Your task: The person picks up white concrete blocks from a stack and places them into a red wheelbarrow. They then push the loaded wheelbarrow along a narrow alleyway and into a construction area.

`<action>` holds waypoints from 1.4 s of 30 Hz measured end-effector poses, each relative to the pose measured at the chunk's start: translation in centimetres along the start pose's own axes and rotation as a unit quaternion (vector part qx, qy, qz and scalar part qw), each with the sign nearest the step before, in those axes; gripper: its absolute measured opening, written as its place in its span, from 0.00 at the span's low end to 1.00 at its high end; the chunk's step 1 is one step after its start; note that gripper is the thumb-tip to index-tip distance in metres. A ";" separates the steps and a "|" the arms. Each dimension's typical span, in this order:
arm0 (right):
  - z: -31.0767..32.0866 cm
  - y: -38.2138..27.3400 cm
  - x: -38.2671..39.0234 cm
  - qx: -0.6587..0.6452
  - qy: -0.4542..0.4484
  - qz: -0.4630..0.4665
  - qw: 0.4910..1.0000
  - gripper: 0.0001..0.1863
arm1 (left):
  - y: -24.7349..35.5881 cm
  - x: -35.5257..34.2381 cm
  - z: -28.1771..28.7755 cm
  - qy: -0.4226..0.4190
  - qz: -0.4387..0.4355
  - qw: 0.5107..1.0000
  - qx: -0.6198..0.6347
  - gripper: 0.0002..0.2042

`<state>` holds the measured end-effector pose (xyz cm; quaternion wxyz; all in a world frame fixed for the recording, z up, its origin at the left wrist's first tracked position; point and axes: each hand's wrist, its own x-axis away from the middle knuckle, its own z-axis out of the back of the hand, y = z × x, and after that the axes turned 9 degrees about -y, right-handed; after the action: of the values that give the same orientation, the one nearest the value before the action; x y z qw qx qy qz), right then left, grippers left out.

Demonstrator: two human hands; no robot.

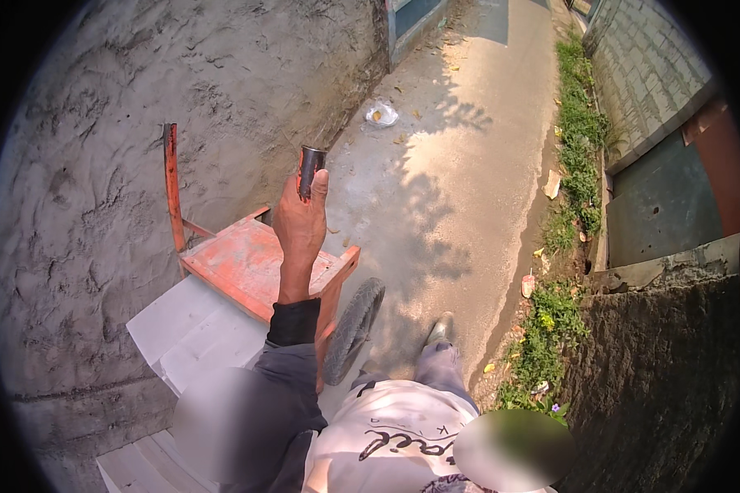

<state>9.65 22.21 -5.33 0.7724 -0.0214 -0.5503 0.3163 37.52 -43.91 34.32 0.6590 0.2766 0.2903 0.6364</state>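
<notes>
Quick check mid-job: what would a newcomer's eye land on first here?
Probably the left hand, left of the picture's middle, closed around a dark cylindrical handle end. Just below it, the orange cart frame stands out against the rough grey wall, with pale slabs on its near side. To the right, green weeds edge the sunlit path.

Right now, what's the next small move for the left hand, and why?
Probably ease the grip slightly right. The left hand is closed round it, the cart looks close to the wall, and the path lies on the right. Whether grip and cart join is hidden, so that's tentative.
</notes>
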 end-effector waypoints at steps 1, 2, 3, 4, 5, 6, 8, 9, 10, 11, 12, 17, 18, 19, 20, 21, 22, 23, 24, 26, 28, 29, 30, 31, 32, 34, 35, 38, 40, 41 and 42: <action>3.5 -0.7 -2.3 -0.039 -0.008 -0.013 0.999 0.12 | 0.0 -0.4 -0.7 0.020 -0.004 1.000 0.013 0.31; 7.0 -2.1 -4.4 -0.099 -0.021 -0.030 0.994 0.11 | -0.9 -0.3 -0.6 0.037 -0.002 0.999 0.021 0.32; 11.0 -3.7 -6.6 -0.213 -0.035 -0.063 0.974 0.10 | -1.6 -0.3 -0.7 0.059 0.001 0.998 0.036 0.32; 15.6 -5.9 -8.6 -0.340 -0.045 -0.108 0.933 0.09 | -2.9 -0.3 -0.7 0.077 0.008 0.996 0.039 0.36; 19.8 -7.5 -10.8 -0.401 -0.044 -0.120 0.907 0.08 | -2.3 -0.3 -0.8 0.083 0.016 0.995 0.043 0.36; 23.8 -9.2 -12.9 -0.402 -0.041 -0.115 0.908 0.07 | -2.1 0.0 -0.6 0.089 0.028 0.995 0.041 0.37; 32.2 -10.9 -19.1 -0.297 0.008 -0.063 0.953 0.12 | -1.5 0.1 -0.5 0.099 0.040 0.992 0.070 0.38; 38.9 -7.0 -22.9 -0.136 0.083 -0.011 0.987 0.12 | -1.3 -1.1 -1.8 0.088 0.028 0.987 0.135 0.38; 45.5 -5.2 -25.3 -0.166 0.136 -0.003 0.977 0.11 | -1.8 -2.3 -3.5 0.078 0.020 0.978 0.194 0.38; 45.6 -12.8 -29.0 -0.224 0.078 0.001 0.972 0.11 | -0.8 -1.0 -1.9 0.098 0.035 0.982 0.155 0.38; 47.5 -17.7 -31.3 -0.224 0.112 0.041 0.967 0.19 | -0.7 -0.2 -1.1 0.111 0.055 0.980 0.154 0.38; 54.5 -36.2 -39.2 -0.219 0.011 0.114 0.969 0.23 | -0.1 -0.2 -1.7 0.167 0.137 0.955 0.203 0.35; 53.4 -39.5 -40.1 -0.200 -0.016 0.117 0.973 0.22 | 0.3 -0.2 -1.5 0.171 0.153 0.951 0.207 0.35; 53.7 -42.0 -40.1 -0.186 -0.021 0.126 0.974 0.22 | 0.3 -0.6 -1.9 0.167 0.153 0.947 0.227 0.34; 53.1 -45.4 -40.6 -0.163 -0.043 0.136 0.976 0.22 | 0.3 -0.8 -1.7 0.169 0.169 0.943 0.230 0.33; 51.9 -47.5 -40.9 -0.162 -0.064 0.133 0.976 0.23 | 0.4 -1.2 -1.5 0.171 0.181 0.940 0.235 0.32; 49.9 -49.9 -40.6 -0.122 -0.072 0.124 0.982 0.24 | 0.7 -0.6 -1.3 0.173 0.204 0.934 0.237 0.30; 48.4 -51.9 -40.6 -0.091 -0.102 0.114 0.984 0.25 | 0.8 -0.5 -1.2 0.183 0.219 0.930 0.230 0.29; 47.7 -53.4 -41.5 -0.080 -0.172 0.106 0.976 0.26 | 0.5 -0.9 -1.1 0.196 0.226 0.928 0.224 0.28; 47.1 -55.9 -44.7 -0.023 -0.227 0.107 0.968 0.24 | 0.6 -2.2 -1.4 0.225 0.245 0.912 0.241 0.26; 46.0 -59.9 -46.2 0.043 -0.274 0.138 0.951 0.24 | 1.3 -2.5 -1.3 0.267 0.274 0.884 0.270 0.25; 45.6 -63.3 -46.6 0.082 -0.288 0.167 0.939 0.25 | 1.6 -2.5 -1.2 0.293 0.281 0.874 0.268 0.25; 45.4 -67.1 -47.1 0.123 -0.300 0.197 0.925 0.25 | 2.0 -2.7 -1.3 0.321 0.288 0.862 0.268 0.25; 45.5 -70.4 -47.9 0.142 -0.297 0.229 0.916 0.26 | 2.2 -3.2 -1.7 0.342 0.291 0.851 0.273 0.25; 45.3 -74.0 -48.7 0.161 -0.296 0.260 0.905 0.26 | 2.5 -3.5 -1.9 0.375 0.295 0.833 0.280 0.25; 44.3 -81.0 -49.3 0.197 -0.306 0.319 0.875 0.26 | 3.2 -4.0 -2.5 0.438 0.306 0.793 0.292 0.25; 43.6 -84.7 -49.0 0.211 -0.315 0.348 0.857 0.26 | 3.9 -4.5 -2.7 0.462 0.307 0.780 0.290 0.25; 41.2 -94.9 -48.8 0.261 -0.331 0.407 0.810 0.25 | 7.7 -7.5 -3.2 0.525 0.306 0.745 0.274 0.25; 39.2 -100.6 -47.1 0.297 -0.345 0.459 0.763 0.25 | 10.4 -10.1 -2.8 0.557 0.310 0.733 0.238 0.25; 38.3 -102.9 -46.4 0.317 -0.352 0.484 0.736 0.25 | 11.1 -11.1 -2.9 0.567 0.316 0.732 0.207 0.25; 37.7 -105.0 -46.2 0.336 -0.364 0.499 0.711 0.25 | 11.7 -11.9 -2.9 0.575 0.321 0.732 0.179 0.24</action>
<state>16.92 -97.22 10.93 0.1980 0.0845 -0.5558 0.8030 27.20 -55.40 41.28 0.0618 0.0475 0.6159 0.7839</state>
